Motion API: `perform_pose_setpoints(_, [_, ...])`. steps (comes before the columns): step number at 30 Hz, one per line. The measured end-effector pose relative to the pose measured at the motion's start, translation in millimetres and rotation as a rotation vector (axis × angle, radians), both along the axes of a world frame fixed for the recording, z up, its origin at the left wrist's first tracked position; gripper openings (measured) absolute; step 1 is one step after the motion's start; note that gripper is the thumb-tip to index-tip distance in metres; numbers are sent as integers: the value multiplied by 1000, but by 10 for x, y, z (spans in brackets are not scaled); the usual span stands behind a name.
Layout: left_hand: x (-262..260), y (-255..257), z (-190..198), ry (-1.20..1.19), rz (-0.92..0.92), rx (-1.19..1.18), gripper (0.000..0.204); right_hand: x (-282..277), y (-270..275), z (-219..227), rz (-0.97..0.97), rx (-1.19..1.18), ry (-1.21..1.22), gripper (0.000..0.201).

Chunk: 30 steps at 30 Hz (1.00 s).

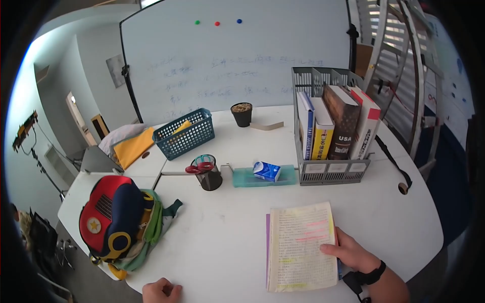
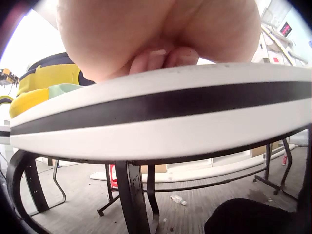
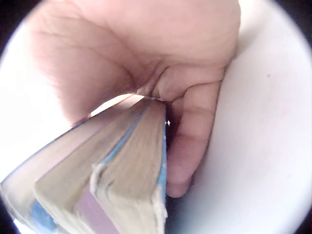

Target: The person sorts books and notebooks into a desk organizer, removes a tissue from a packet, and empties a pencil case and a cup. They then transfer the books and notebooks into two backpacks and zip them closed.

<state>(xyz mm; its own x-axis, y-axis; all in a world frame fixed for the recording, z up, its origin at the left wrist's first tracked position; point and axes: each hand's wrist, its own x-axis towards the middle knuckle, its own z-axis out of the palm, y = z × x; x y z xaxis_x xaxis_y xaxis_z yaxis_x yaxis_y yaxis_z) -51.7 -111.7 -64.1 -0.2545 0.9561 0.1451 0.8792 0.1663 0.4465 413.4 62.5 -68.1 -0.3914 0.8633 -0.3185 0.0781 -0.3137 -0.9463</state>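
A stack of worn books [image 1: 302, 247], its top page printed and marked in pink and yellow, is at the front right of the table. My right hand [image 1: 353, 252] grips its right edge, thumb on the top page. In the right wrist view the fingers of my right hand [image 3: 190, 126] lie along the side of the books [image 3: 131, 165], several thicknesses showing. My left hand [image 1: 162, 291] rests at the table's front edge with curled fingers, holding nothing; in the left wrist view the left hand [image 2: 161, 39] is above the table edge [image 2: 170, 102].
At the left lies a colourful backpack [image 1: 116, 217]. Farther back stand a blue basket [image 1: 186, 136], a pen cup [image 1: 209, 179] with red scissors, a teal case [image 1: 245, 178] under a tissue pack [image 1: 267, 171], a plant pot [image 1: 242, 117] and a grey rack [image 1: 331, 177] of upright books.
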Motion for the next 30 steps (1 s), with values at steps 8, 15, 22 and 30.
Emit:
perform_pose_setpoints(8, [-33,-39,99,1,-17,40,26,25,3,-14,22,57,-35,91])
perform_pose_setpoints(15, [-1141,268,397,344,312,543,56,23,14,-23,39,97,-46,91])
perform_pose_setpoints(22, [-1557,683,730,432,384,268,56,103,34,18,116,178,-103,95])
perform_pose_setpoints(30, [-517,369,1205,339,330,636,22,142,38,71,153,156,-102,98])
